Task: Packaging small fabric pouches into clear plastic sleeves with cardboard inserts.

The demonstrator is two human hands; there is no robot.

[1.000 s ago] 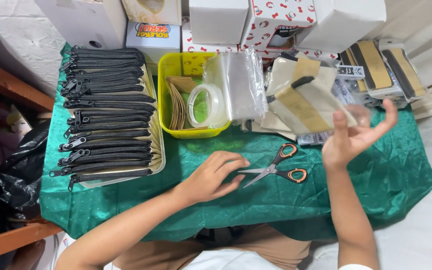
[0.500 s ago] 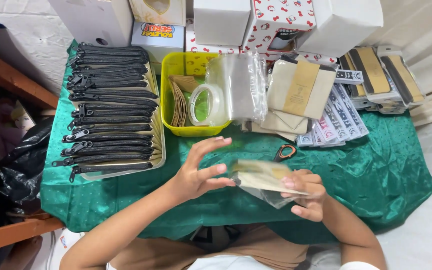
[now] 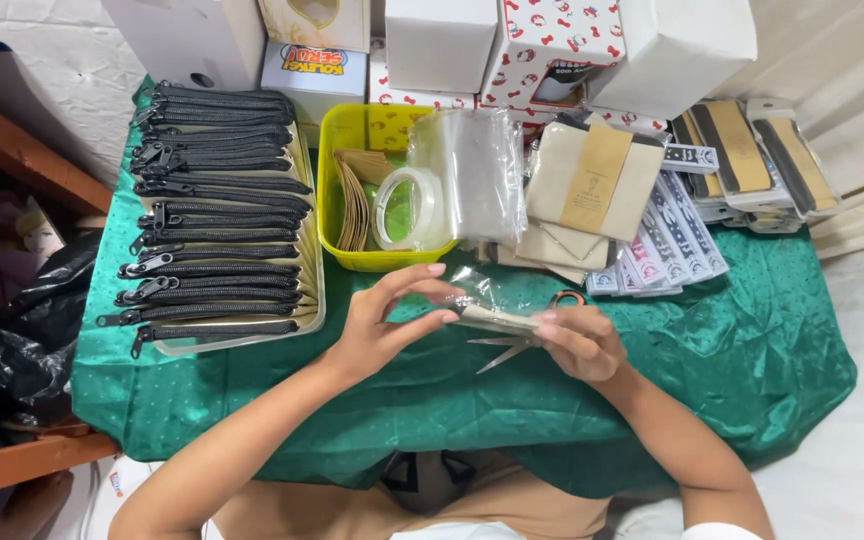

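Both hands hold one flat beige packet in a clear plastic sleeve (image 3: 492, 312) just above the green tablecloth (image 3: 752, 350). My left hand (image 3: 384, 322) pinches its left end, where the loose plastic flap sticks up. My right hand (image 3: 580, 342) grips its right end. Scissors with orange handles (image 3: 517, 345) lie on the cloth right under the packet, mostly covered by my right hand.
A tray of black zip pouches (image 3: 214, 220) fills the left. A yellow basket (image 3: 337, 180) holds brown envelopes, a tape roll (image 3: 404, 208) and clear bags (image 3: 464, 170). Beige packets (image 3: 594, 180), sleeved items and white boxes (image 3: 442, 40) line the back.
My right hand came down from the upper right with the packet to the table's middle. My left hand left the scissors and took the packet's left end.
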